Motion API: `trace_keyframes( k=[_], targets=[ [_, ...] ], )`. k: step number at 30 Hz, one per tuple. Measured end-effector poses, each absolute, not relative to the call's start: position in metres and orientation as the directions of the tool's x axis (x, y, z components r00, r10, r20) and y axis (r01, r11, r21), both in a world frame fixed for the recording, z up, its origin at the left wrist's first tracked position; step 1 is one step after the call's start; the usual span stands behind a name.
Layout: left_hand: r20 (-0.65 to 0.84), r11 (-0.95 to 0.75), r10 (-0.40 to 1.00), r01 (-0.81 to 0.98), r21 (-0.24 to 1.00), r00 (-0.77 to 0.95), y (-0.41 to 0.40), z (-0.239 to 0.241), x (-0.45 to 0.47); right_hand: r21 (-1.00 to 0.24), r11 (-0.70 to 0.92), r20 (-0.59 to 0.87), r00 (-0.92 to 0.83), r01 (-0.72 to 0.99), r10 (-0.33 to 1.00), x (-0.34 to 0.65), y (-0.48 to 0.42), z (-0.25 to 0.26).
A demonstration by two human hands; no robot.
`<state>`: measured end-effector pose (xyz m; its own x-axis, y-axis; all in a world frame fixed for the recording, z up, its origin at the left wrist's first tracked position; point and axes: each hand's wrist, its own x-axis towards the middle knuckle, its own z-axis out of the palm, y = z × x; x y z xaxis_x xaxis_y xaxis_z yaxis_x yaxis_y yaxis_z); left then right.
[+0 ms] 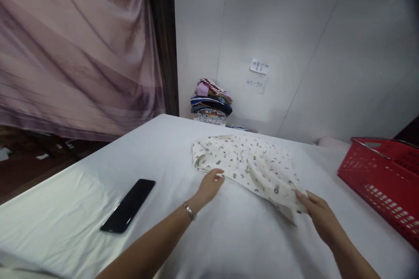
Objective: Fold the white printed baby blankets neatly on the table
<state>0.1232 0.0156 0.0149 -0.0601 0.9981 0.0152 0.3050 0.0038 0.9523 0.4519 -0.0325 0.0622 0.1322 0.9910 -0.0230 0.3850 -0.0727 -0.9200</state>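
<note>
A white cloth with small dark prints [242, 159] lies partly folded and wrinkled on the white-covered table [183, 235]. My left hand [211, 185], with a silver bracelet at the wrist, is at the cloth's near left edge, its thumb and fingers closed on the hem. At the near right corner, my right hand [314, 209] pinches the cloth and holds it a little above the table. Between the two hands the near edge slants down to the right, and a flap hangs beside my right hand.
A black phone [129, 205] lies at the left of the table. The red plastic basket [379, 178] stands at the right. Behind the far edge is a stack of folded clothes [211, 102] against the white wall [278, 22], which bears paper notes [259, 66]. A pink curtain [75, 48] hangs at left.
</note>
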Motion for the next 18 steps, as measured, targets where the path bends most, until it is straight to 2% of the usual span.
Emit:
trace_keyframes(
  k=[2,4,6,8,10,11,15,18],
  targets=[
    [0.091,-0.141,0.986,0.411,0.9,0.139,-0.007,0.022,0.138,-0.982,-0.031,-0.032,-0.003,0.188,0.999,0.432,-0.046,0.074],
    [0.211,-0.344,0.926,0.47,0.813,0.313,-0.029,0.034,0.15,-0.988,0.067,0.047,-0.145,0.139,0.988,0.41,-0.065,0.084],
    [0.325,-0.496,0.855,0.454,0.74,0.404,-0.046,0.048,0.159,-0.974,0.189,0.134,-0.356,0.126,0.925,0.387,-0.084,0.096],
    [0.389,-0.545,0.828,0.413,0.73,0.404,-0.059,0.059,0.162,-0.963,0.258,0.162,-0.594,0.079,0.788,0.366,-0.098,0.107],
    [0.374,-0.511,0.847,0.387,0.768,0.376,-0.068,0.063,0.16,-0.966,0.256,0.161,-0.722,0.023,0.673,0.354,-0.106,0.113],
    [0.345,-0.477,0.864,0.38,0.792,0.365,-0.071,0.063,0.157,-0.97,0.242,0.162,-0.737,0.002,0.656,0.351,-0.107,0.114],
    [0.208,-0.308,0.931,0.339,0.889,0.299,-0.082,0.058,0.138,-0.988,0.154,0.128,-0.634,-0.015,0.763,0.359,-0.1,0.094],
    [0.13,-0.15,0.988,0.287,0.946,0.086,-0.088,0.062,0.111,-0.992,0.095,0.029,-0.561,0.088,0.827,0.37,-0.093,0.07]
  ],
)
